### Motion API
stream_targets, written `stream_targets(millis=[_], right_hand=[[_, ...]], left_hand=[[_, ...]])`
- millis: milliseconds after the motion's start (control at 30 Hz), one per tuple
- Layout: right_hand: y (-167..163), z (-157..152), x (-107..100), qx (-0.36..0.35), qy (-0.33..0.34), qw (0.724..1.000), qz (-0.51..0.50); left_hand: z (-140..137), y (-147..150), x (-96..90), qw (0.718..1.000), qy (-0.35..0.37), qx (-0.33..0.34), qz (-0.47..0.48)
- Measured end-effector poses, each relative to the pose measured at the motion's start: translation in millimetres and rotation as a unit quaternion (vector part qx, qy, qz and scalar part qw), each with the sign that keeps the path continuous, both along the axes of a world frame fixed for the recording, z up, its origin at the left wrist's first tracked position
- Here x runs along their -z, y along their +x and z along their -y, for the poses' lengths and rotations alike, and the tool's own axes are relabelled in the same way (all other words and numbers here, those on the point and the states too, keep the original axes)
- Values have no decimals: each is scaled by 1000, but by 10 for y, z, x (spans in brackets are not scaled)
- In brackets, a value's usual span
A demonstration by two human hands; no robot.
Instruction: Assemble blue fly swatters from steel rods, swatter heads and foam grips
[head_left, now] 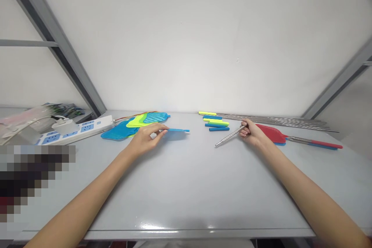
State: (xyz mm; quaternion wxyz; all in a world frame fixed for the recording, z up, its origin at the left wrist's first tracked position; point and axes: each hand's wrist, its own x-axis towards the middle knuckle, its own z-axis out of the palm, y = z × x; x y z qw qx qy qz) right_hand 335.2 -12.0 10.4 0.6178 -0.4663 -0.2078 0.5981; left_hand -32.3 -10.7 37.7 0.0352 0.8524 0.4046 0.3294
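Thumb and fingers of my left hand [148, 138] pinch a blue fly swatter head [176, 130], seen nearly edge-on with its short stem pointing right. My right hand [250, 131] is closed around a metal rod [229, 136], whose bare end slants down to the left. A gap separates the rod from the blue stem. Behind my left hand lies a pile of blue and yellow-green swatter heads [116, 131]. Several blue and yellow-green handle sleeves [219, 128] lie between my hands, further back.
Long metal rods [279, 119] lie along the back wall at right. Red and blue fly swatters with handles [270, 133] rest beyond my right wrist. A white power strip [95, 126] with plugs sits at left. Grey frame posts [64, 50] rise on both sides.
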Motion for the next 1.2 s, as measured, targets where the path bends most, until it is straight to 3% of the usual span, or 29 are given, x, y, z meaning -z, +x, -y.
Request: stream_targets(millis=[167, 333, 467, 633, 867, 1000, 1200], right_hand=[[-116, 60, -63, -31, 0, 1000, 7], [-147, 73, -54, -61, 10, 997, 39], [-168, 70, -20, -96, 16, 993, 61], [-220, 75, 20, -123, 16, 989, 85], [-250, 80, 80, -159, 11, 975, 156], [-251, 93, 83, -202, 11, 958, 203], [-243, 115, 46, -245, 18, 950, 193]], left_hand=[[89, 51, 11, 998, -39, 35, -43], [49, 5, 26, 996, -81, -12, 29], [13, 37, 47, 995, -83, 17, 49], [24, 129, 107, 996, -77, 35, -33], [4, 107, 292, 974, -139, 10, -181], [2, 105, 325, 969, -151, 8, -196], [1, 113, 298, 973, -139, 9, -186]])
